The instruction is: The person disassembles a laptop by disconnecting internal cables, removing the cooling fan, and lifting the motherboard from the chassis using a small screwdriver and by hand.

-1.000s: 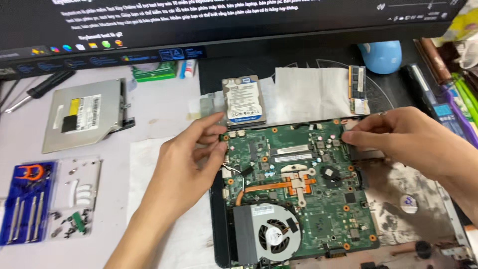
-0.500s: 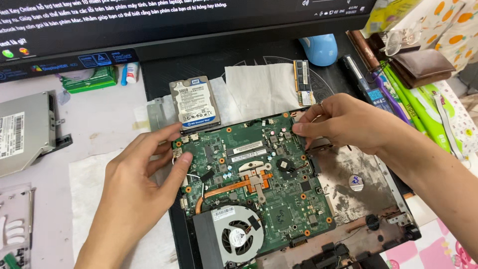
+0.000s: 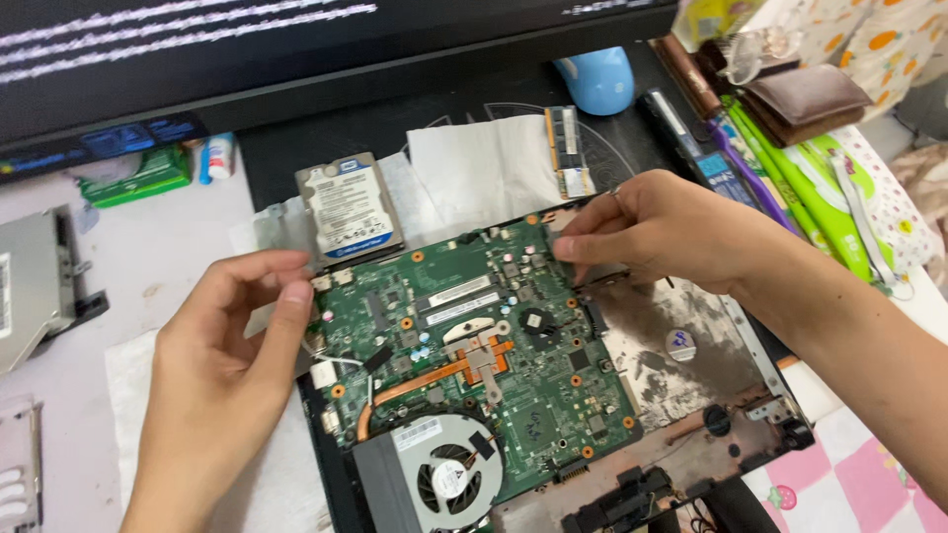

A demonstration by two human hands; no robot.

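A green laptop motherboard [image 3: 464, 345] with a copper heat pipe and a round cooling fan [image 3: 444, 479] lies tilted in the black laptop base [image 3: 691, 434]. My left hand [image 3: 232, 345] grips the board's left edge, thumb and fingers pinching it. My right hand [image 3: 662, 232] pinches the board's upper right edge, where it meets the dusty inner shell of the base. The board looks slightly lifted out of the base.
A silver hard drive [image 3: 346, 207] and a memory stick [image 3: 568, 153] rest on white tissue [image 3: 484, 173] behind the board. A monitor [image 3: 296, 49] spans the back. An optical drive [image 3: 35, 286] lies left. Green pens, a brown wallet [image 3: 805, 94] and a blue object [image 3: 597, 79] stand right.
The view has shifted right and closer, so the screwdriver set left the frame. Both hands stay on the motherboard's edges, the right fingers sliding lower along the right edge.
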